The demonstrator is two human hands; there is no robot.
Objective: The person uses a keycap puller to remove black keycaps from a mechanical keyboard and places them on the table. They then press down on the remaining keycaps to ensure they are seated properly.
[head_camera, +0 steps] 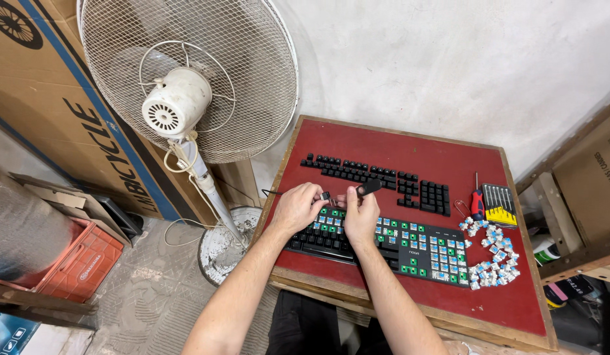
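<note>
A big white fan (186, 79) stands off the table's left edge. The red table (410, 148) carries a black keyboard (384, 243) near its front edge. Above the keyboard, the left hand (297, 209) pinches a small black keycap (325, 196). The right hand (361, 213) pinches a black puller tool (369, 187).

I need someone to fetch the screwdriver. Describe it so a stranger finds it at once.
Start at the red table and go to its right edge, beyond the keyboard. The screwdriver lies there beside a yellow bit set, above the pile of loose switches. It alone has a red and black handle.
</note>
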